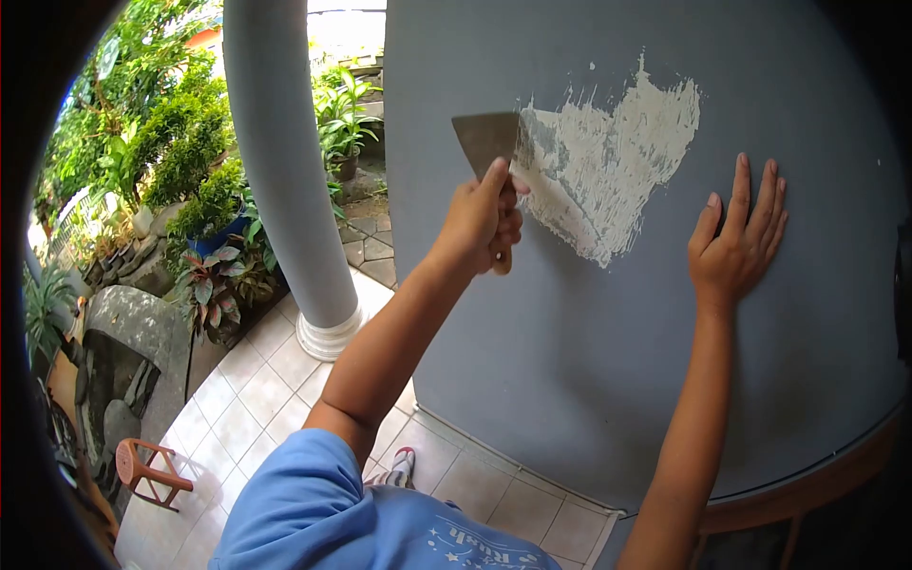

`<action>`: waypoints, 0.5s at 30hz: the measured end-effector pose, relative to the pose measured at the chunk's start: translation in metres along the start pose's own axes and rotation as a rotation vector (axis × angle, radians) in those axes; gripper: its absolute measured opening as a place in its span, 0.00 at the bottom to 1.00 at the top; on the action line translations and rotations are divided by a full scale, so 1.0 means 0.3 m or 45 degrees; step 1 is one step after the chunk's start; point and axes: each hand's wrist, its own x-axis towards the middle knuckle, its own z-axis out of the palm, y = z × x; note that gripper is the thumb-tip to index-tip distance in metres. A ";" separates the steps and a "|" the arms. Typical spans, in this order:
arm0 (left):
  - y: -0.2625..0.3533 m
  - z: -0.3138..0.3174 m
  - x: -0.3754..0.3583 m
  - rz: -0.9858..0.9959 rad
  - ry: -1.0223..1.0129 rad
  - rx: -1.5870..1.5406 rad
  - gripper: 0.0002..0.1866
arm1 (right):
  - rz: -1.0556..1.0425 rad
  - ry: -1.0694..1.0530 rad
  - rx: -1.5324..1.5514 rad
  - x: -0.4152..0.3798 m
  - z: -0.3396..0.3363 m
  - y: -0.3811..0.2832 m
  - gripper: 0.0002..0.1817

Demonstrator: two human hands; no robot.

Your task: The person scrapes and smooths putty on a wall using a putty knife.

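My left hand [483,220] is closed round the handle of a putty knife [486,139], its wide metal blade pointing up. The blade's right edge meets the left side of a rough white patch [617,152] on the grey wall [589,380]. Grey shows through in streaks across that patch, and its outline is ragged. Flat on the wall to the right of the patch lies my right hand [733,237], fingers stretched and spread, holding nothing.
A round grey column [280,161] stands left of the wall on a pale tiled floor [249,404]. Down at the left is a small brown stool [147,467]. Beyond the column are green plants [180,133] and large rocks [142,318].
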 end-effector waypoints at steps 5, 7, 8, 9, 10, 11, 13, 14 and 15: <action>-0.094 -0.055 -0.016 -0.010 -0.014 -0.015 0.21 | -0.007 0.022 0.041 -0.002 0.002 -0.002 0.26; -0.115 -0.088 -0.019 -0.041 -0.023 -0.012 0.21 | 0.007 0.043 0.052 0.004 0.009 -0.009 0.26; -0.114 -0.092 -0.004 -0.018 -0.015 -0.012 0.21 | 0.002 0.042 0.050 0.003 0.007 -0.008 0.26; -0.094 -0.068 -0.002 -0.002 -0.002 -0.028 0.21 | -0.019 0.032 0.050 0.001 0.003 -0.003 0.26; -0.082 -0.049 -0.003 0.016 0.010 -0.045 0.22 | -0.029 0.035 0.050 0.002 0.003 0.000 0.26; -0.079 -0.043 -0.008 0.010 0.010 -0.049 0.21 | -0.033 0.039 0.050 0.002 0.004 -0.001 0.26; -0.069 -0.041 -0.015 0.008 0.009 -0.042 0.21 | -0.028 0.041 0.036 -0.001 0.006 -0.005 0.26; -0.083 -0.054 -0.015 0.001 -0.003 -0.040 0.21 | -0.023 0.039 0.022 -0.002 0.008 -0.004 0.26; -0.104 -0.068 -0.021 -0.004 -0.014 -0.036 0.21 | -0.016 0.037 0.009 -0.001 0.010 -0.003 0.26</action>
